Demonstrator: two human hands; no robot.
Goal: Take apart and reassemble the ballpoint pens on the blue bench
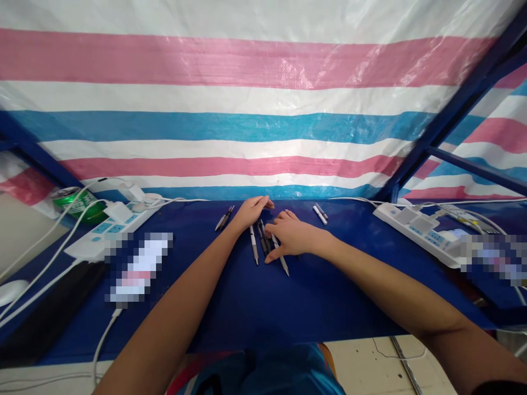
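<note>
A blue table top (230, 307) runs below a pink, white and blue striped tarp (247, 99) in the head view. At centre frame a cluster of pens (262, 238) lies side by side, hemmed in by both hands. The left hand (251, 211) rests flat and open at the far ends, holding nothing. The right hand (294, 236) lies spread over them, unclasped, fingertips probably keeping them from rolling. A green can (76, 200) at the left edge is the only container, its contents hidden.
</note>
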